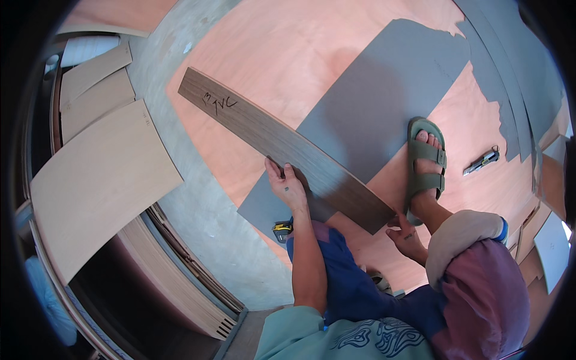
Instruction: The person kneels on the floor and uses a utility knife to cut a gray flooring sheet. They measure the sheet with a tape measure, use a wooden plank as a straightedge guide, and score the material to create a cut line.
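Note:
A long dark wood-grain laminate strip (282, 144) with handwriting near its far end lies slanted across a grey laminate sheet (384, 90) on a reddish plywood board (276, 54). My left hand (287, 183) presses on the strip's near edge, about two thirds of the way along it. My right hand (403, 231) pinches the strip's lower right end. My sandalled foot (426, 162) stands on the board just right of that end.
A utility knife (481, 162) lies on the plywood to the right. A yellow tape measure (282, 229) sits by my knee. Pale plywood panels (96, 180) are stacked at left, with bare concrete floor (204, 204) between them and the board.

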`<action>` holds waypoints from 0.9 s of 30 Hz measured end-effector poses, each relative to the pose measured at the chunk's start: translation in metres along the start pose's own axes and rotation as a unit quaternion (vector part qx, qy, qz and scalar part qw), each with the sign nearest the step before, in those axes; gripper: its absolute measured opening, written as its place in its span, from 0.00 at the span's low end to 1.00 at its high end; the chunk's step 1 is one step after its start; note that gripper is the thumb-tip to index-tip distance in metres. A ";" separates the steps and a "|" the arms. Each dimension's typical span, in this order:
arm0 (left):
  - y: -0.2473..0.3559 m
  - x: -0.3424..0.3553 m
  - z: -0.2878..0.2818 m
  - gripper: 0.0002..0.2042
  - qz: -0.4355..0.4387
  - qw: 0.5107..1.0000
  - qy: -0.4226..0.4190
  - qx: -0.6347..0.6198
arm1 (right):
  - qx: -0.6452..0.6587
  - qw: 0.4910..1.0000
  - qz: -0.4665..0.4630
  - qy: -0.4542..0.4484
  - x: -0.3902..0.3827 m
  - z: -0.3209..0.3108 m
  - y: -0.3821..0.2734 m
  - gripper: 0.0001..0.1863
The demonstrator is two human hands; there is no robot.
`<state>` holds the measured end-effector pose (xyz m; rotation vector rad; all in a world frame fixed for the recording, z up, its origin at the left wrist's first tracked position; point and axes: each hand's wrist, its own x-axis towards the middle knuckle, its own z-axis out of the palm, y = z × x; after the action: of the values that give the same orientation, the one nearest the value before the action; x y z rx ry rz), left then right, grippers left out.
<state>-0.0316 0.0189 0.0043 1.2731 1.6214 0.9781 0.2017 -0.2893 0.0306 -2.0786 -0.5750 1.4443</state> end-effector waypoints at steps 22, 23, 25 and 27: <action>-0.002 -0.002 0.003 0.30 0.037 0.998 -0.038 0.040 | -0.039 0.998 0.015 0.037 0.005 -0.040 0.012 0.20; 0.000 -0.002 0.005 0.30 0.029 0.998 -0.037 0.048 | -0.041 0.998 0.016 0.041 0.004 -0.043 0.012 0.20; 0.004 -0.004 0.010 0.30 0.013 0.997 -0.038 0.062 | -0.047 0.998 0.015 0.048 0.003 -0.048 0.013 0.19; -0.004 -0.004 0.007 0.29 0.041 0.992 -0.015 0.115 | -0.056 0.997 0.013 0.052 0.001 -0.055 0.013 0.19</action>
<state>-0.0260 0.0151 -0.0014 1.5113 1.7075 0.8351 0.2544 -0.3083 0.0368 -2.2418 -0.6017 1.3361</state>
